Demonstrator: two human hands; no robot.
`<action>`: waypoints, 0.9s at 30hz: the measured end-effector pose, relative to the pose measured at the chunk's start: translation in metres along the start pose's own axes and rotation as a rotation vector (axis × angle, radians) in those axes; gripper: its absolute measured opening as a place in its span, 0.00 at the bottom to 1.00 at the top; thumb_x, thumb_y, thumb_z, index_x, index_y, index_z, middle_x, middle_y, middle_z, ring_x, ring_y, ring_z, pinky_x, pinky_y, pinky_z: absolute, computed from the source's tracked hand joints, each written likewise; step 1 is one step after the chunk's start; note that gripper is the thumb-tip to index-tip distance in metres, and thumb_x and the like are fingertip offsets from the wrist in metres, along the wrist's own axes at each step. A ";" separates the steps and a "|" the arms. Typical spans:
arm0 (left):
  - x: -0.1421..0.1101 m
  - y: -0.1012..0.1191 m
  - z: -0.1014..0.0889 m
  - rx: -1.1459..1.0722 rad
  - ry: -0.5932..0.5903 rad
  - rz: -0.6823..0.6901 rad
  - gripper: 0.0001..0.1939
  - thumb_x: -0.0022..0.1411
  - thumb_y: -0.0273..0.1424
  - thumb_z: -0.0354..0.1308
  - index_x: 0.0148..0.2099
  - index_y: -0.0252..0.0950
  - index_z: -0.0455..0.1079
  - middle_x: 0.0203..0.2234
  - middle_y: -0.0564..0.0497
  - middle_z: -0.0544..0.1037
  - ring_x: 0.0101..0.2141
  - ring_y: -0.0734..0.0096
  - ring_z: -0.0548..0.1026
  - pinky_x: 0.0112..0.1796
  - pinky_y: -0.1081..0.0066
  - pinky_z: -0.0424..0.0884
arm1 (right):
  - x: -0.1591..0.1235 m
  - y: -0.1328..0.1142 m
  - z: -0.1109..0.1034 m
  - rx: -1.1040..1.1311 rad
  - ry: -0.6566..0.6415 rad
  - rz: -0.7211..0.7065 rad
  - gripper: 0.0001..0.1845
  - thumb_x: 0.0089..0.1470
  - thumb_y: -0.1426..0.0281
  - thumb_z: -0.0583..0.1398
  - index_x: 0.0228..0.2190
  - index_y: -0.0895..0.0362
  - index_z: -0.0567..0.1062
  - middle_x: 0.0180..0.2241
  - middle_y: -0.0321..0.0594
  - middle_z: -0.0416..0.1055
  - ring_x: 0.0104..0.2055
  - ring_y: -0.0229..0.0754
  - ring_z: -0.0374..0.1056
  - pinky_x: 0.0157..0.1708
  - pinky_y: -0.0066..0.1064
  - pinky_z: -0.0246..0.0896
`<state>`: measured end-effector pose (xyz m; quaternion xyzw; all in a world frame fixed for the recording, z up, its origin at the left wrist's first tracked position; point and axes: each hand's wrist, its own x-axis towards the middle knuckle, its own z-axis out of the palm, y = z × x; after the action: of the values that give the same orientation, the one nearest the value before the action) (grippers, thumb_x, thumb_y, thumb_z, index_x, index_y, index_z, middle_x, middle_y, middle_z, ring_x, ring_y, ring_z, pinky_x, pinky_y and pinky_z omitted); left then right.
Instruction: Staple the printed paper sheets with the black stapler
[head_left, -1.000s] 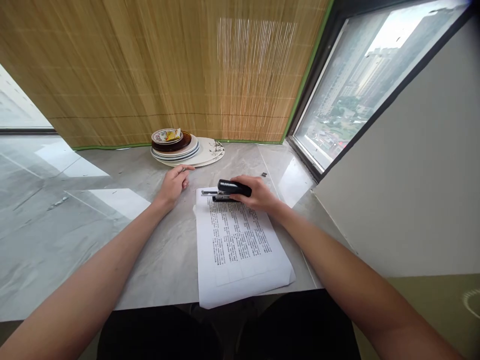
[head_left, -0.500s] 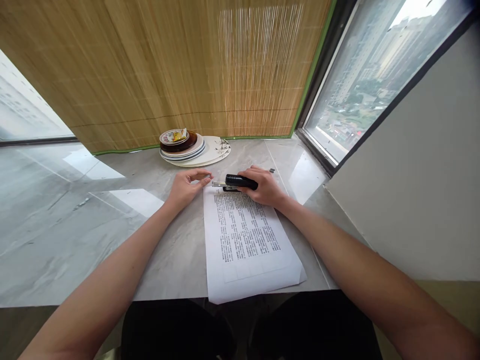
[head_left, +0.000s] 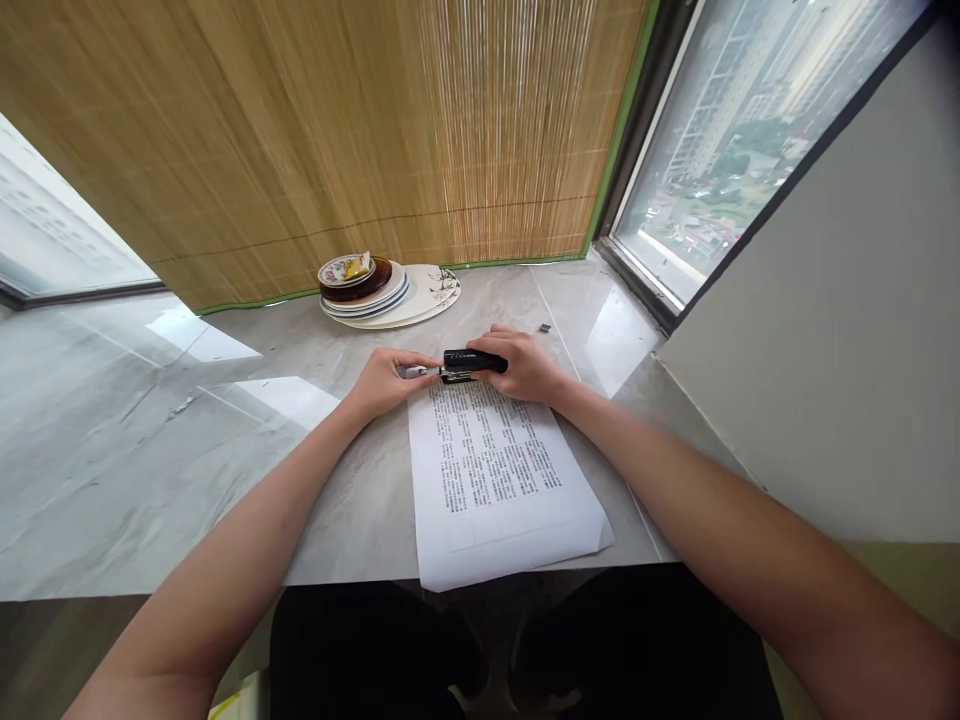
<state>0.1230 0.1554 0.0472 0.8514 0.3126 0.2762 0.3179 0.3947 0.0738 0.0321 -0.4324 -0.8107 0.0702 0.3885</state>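
At centre frame, the right hand (head_left: 529, 365) grips a black stapler (head_left: 472, 361) over printed paper (head_left: 499, 470) as the left hand (head_left: 384, 382) pinches its metal end (head_left: 433, 371); a slipping pinch could jolt it, skewing the paper.

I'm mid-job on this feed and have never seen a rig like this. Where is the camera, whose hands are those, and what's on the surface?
There is no machine here: these are someone's own bare hands. All the pictures come from one camera worn on that person's head, looking forward and down.

The right hand holds a black stapler over the top of a printed sheet. The fingers of the left hand are at the stapler's front end; how firmly they grip is hard to tell.

The sheet lies on a grey marbled surface. Beyond the hands sits a stack of plates, and behind that hangs a slatted blind.
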 end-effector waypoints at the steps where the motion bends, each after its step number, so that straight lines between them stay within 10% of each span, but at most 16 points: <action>1: 0.000 0.001 0.000 0.006 0.001 0.004 0.18 0.59 0.45 0.73 0.47 0.41 0.87 0.43 0.45 0.88 0.45 0.50 0.86 0.49 0.57 0.81 | 0.000 0.000 0.000 -0.001 -0.004 0.002 0.13 0.59 0.69 0.64 0.46 0.52 0.79 0.40 0.40 0.80 0.44 0.48 0.71 0.44 0.40 0.67; 19: -0.004 -0.004 -0.017 0.091 -0.009 0.363 0.07 0.69 0.37 0.68 0.45 0.44 0.85 0.43 0.48 0.88 0.44 0.59 0.86 0.53 0.58 0.80 | -0.001 0.005 -0.014 0.135 0.051 0.062 0.12 0.56 0.69 0.68 0.44 0.55 0.81 0.38 0.41 0.81 0.42 0.47 0.71 0.45 0.38 0.65; 27: -0.003 0.009 0.008 0.045 0.113 0.279 0.11 0.65 0.36 0.70 0.47 0.40 0.75 0.37 0.51 0.85 0.40 0.62 0.85 0.45 0.63 0.79 | 0.003 -0.017 -0.010 0.189 0.004 -0.003 0.11 0.58 0.69 0.66 0.44 0.53 0.80 0.37 0.39 0.79 0.42 0.46 0.68 0.44 0.38 0.63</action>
<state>0.1295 0.1446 0.0476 0.8766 0.2147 0.3582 0.2391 0.3899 0.0634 0.0484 -0.3927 -0.8003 0.1449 0.4293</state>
